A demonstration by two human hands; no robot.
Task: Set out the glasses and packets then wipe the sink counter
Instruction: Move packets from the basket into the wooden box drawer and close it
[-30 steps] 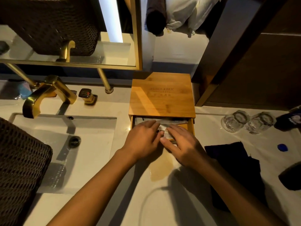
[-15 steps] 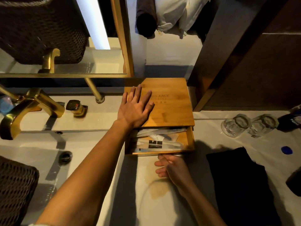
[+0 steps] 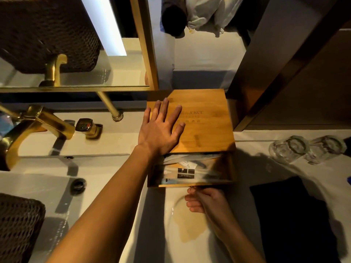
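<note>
The wooden box at the counter's back edge had its drawer out, packets blurred inside. The left hand lay flat, fingers spread, on the lid; the right hand curled at the drawer front, its grip unclear. Two glasses stood near the counter's right edge.

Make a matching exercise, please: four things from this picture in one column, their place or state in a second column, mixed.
1. left hand
2. drawer
3. glasses
4. dark cloth

A. pulled open, packets inside
B. flat on the wooden box lid
C. lying on the counter, front right
D. side by side, right of the box

Pairs: 1-B, 2-A, 3-D, 4-C
</note>
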